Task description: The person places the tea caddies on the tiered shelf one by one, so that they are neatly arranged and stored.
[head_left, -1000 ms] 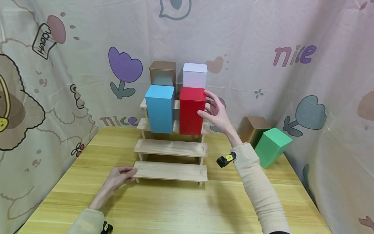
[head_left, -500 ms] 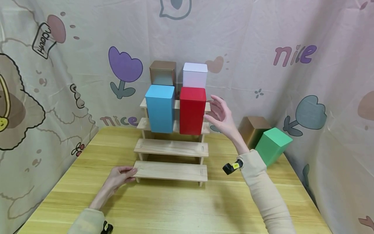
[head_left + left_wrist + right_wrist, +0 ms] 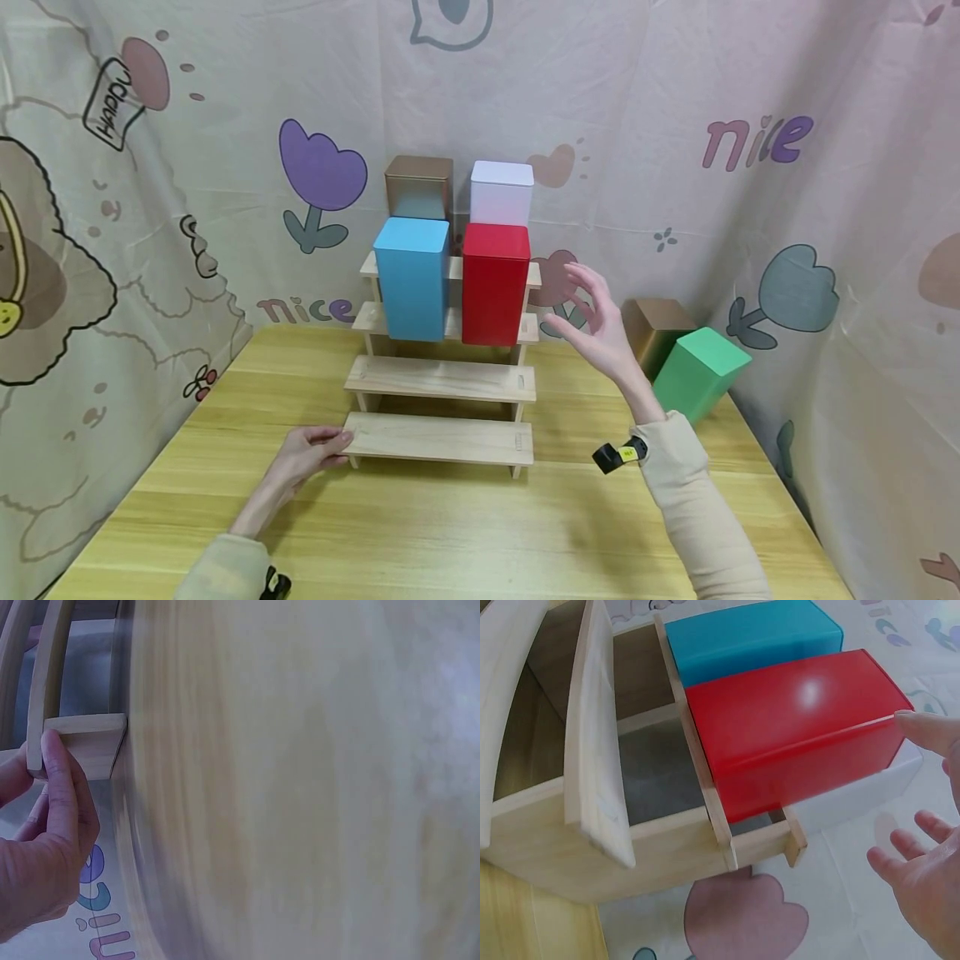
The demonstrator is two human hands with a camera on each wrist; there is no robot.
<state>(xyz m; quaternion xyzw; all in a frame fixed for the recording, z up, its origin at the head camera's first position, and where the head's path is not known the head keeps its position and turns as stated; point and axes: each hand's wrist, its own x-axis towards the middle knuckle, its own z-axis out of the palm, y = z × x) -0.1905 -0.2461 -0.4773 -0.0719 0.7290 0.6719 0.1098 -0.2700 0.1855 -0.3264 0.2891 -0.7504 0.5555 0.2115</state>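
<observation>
A wooden stepped shelf (image 3: 438,439) stands on the table. My left hand (image 3: 309,454) pinches the left end of its lowest board between thumb and fingers; the left wrist view shows the fingertips (image 3: 56,750) at that board's end. On the second step from the top stand a blue box (image 3: 411,283) and a red box (image 3: 495,287) side by side. Behind them on the top step are a brown box (image 3: 418,185) and a white box (image 3: 501,192). My right hand (image 3: 600,329) hangs in the air right of the red box, fingers spread and holding nothing.
At the table's right side a green box (image 3: 697,375) leans at an angle beside another brown box (image 3: 654,329). A printed cloth (image 3: 615,100) hangs close behind and along both sides of the wooden table (image 3: 420,533).
My right hand has let go of the red box and drawn away to the right and slightly down. The red box stays on its step. The left hand has not moved.
</observation>
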